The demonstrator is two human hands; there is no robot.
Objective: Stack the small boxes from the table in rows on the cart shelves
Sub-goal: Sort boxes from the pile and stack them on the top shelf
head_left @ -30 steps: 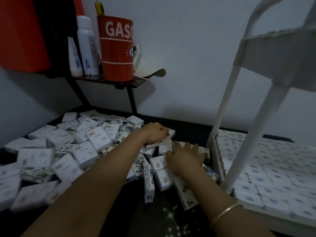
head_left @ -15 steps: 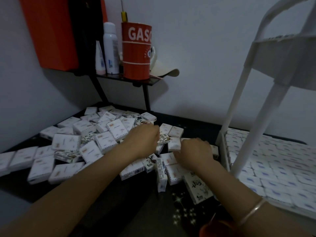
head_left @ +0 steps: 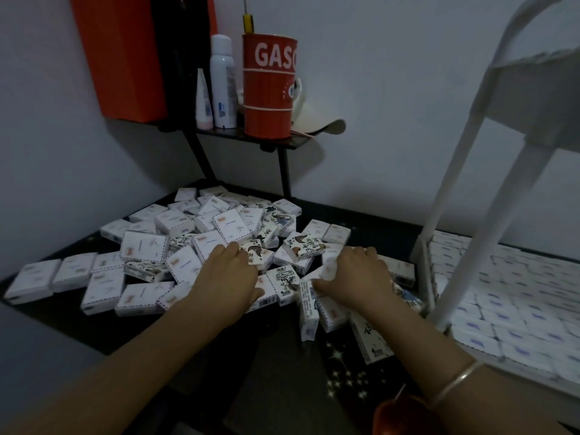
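Note:
Many small white boxes (head_left: 232, 227), some with cartoon prints, lie in a loose pile on the black table (head_left: 282, 356). My left hand (head_left: 229, 277) sits on the middle of the pile, fingers curled down over a box and thumb spread to the right. My right hand (head_left: 354, 277) is beside it at the pile's right end, pinching a blurred white box (head_left: 326, 266) between thumb and fingers. To the right stands the white cart (head_left: 489, 227). Its lower shelf holds flat rows of boxes (head_left: 518, 296).
A small black wall shelf behind the pile carries a red can (head_left: 270, 89), a white spray bottle (head_left: 222, 83) and an orange box (head_left: 125, 58). The cart's upper shelf (head_left: 549, 98) overhangs at the right. A red object (head_left: 398, 416) lies by my right forearm.
My left hand has drawn back from the pile's far right to its middle. My right hand has curled over a box and lifted its edge. The view has shifted left and nearer.

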